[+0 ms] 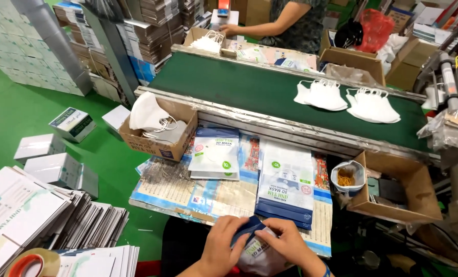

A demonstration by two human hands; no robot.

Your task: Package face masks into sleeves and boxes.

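My left hand and my right hand both grip a white and dark blue mask pouch at the near edge of the work table, fingers pinching its blue top edge. Just beyond my right hand lies a stack of flat pouches. A second pile of pouches lies further left. On the green conveyor belt rest two piles of white masks.
A cardboard box of white masks stands at the table's left. An open box with a cup of rubber bands sits right. Flat cartons and a tape roll lie left. Another person's arm works across the belt.
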